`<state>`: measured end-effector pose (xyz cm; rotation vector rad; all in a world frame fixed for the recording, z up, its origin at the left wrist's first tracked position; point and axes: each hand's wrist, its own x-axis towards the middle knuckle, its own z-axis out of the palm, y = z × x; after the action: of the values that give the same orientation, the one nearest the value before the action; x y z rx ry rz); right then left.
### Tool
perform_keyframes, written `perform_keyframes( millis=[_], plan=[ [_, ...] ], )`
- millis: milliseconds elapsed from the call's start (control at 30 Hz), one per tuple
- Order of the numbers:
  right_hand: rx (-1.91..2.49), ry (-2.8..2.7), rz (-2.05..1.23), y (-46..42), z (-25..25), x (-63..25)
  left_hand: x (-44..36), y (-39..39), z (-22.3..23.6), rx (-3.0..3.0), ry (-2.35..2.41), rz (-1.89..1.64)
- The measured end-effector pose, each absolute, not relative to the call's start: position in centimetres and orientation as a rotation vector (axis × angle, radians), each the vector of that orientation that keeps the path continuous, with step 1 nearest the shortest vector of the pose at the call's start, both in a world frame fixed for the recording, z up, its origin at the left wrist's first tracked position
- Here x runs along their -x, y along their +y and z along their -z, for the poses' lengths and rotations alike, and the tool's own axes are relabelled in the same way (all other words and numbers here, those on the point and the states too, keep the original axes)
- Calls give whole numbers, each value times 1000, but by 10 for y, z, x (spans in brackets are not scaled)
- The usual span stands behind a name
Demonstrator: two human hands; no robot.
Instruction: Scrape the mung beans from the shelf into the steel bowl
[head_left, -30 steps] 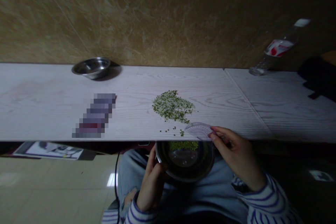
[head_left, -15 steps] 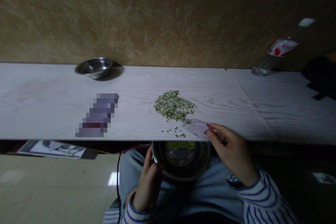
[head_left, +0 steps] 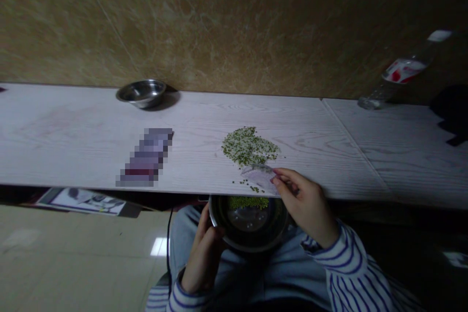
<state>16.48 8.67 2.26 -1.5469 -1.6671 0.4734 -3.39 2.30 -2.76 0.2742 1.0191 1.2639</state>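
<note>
My left hand point(head_left: 206, 248) grips the left rim of a metal bowl point(head_left: 252, 243), held just under the table's front edge. Green mung beans point(head_left: 248, 203) lie along its far side. In my right hand point(head_left: 303, 200) is a clear, half-round plastic protractor point(head_left: 259, 178), pinched at its right end between thumb and fingers. It rests low over the tabletop, its curved edge at the near side of a pile of mung beans mixed with white grains point(head_left: 250, 146). A few loose green beans point(head_left: 256, 188) lie by the table's front edge, close to the protractor.
A second metal bowl point(head_left: 142, 93) stands near the wall at the back left. A blurred-out flat object point(head_left: 146, 156) lies on the white table point(head_left: 197, 156). To the right are a plastic bottle point(head_left: 405, 70) and a dark item point(head_left: 451, 112).
My right hand has moved the protractor leftward along the near side of the pile, over the loose beans. The left hand still holds the bowl. The view has shifted slightly.
</note>
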Motion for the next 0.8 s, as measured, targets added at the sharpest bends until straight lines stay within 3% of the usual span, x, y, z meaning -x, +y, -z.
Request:
perform_keyframes(
  millis=[800],
  plan=[
    [1286,-2016,-505,87,-39,-138,62,14,31,-287,1149,-1278]
  ],
)
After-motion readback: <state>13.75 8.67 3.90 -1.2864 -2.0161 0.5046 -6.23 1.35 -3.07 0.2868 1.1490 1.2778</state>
